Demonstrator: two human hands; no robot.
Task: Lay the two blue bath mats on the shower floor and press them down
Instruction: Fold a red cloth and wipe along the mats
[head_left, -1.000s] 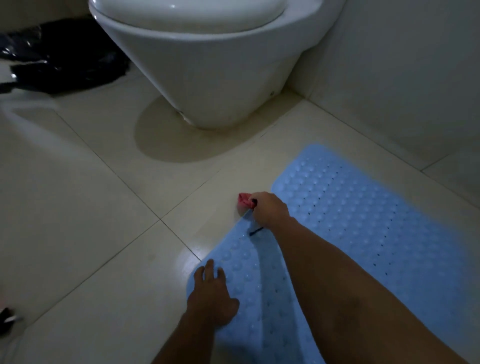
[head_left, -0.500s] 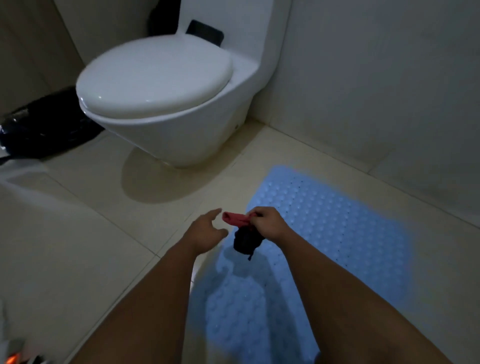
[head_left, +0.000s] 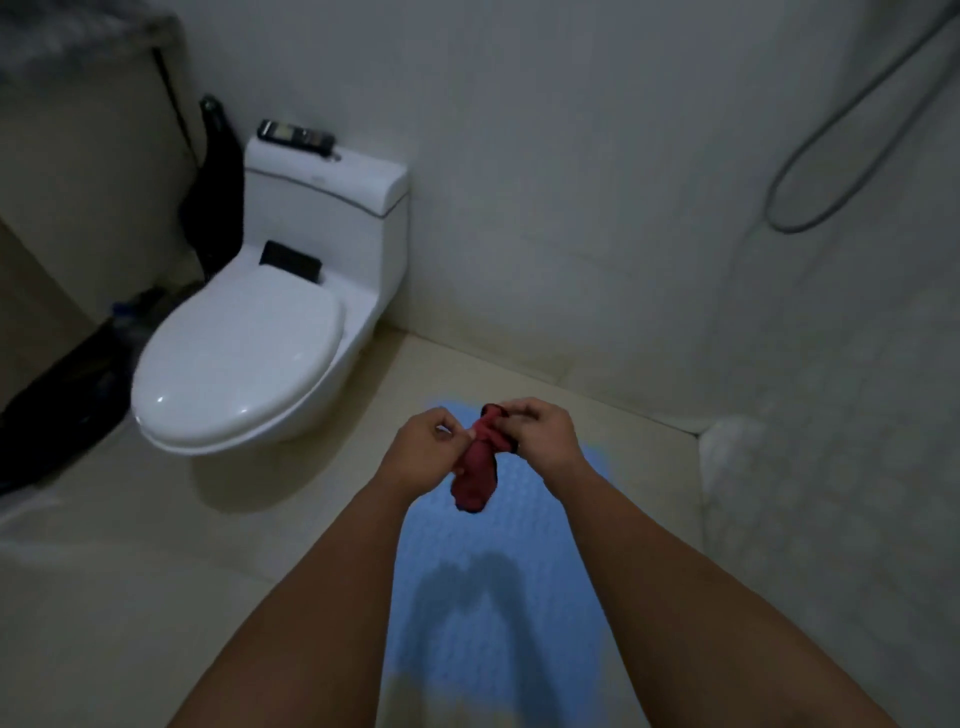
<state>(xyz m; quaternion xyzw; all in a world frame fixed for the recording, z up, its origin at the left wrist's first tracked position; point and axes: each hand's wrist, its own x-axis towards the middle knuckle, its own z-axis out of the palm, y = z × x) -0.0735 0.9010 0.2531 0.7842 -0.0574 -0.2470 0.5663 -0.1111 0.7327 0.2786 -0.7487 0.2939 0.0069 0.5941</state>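
Head view is showing one blue bath mat (head_left: 498, 582) lying flat on the tiled floor (head_left: 156, 597), running from near the person out toward the far wall, to the right of the toilet (head_left: 249, 358). Only this one mat is appearing in frame; the second mat is not showing anywhere, so I cannot tell where it is.

Both forearms are reaching forward above the mat, well clear of it. Left hand (head_left: 431, 441) is pinching the left edge of a small red cloth (head_left: 478, 467) with curled fingers. Right hand (head_left: 540, 431) is gripping the top of the same cloth, fingers closed round it. The cloth is hanging bunched between the two hands, in the air over the far half of the mat, and casting a shadow on the mat's near half.

Progress judgement: first mat is looking placed, apparently lying flat; whether it is fully pressed down cannot be read at this light and blur. Neither hand is touching it. Remaining: second mat to be laid and pressed. Handling the cloth is looking like a side step, so the hands are probably needing to be freed first.

Shower hose (head_left: 831, 130) is hanging on the far right wall.
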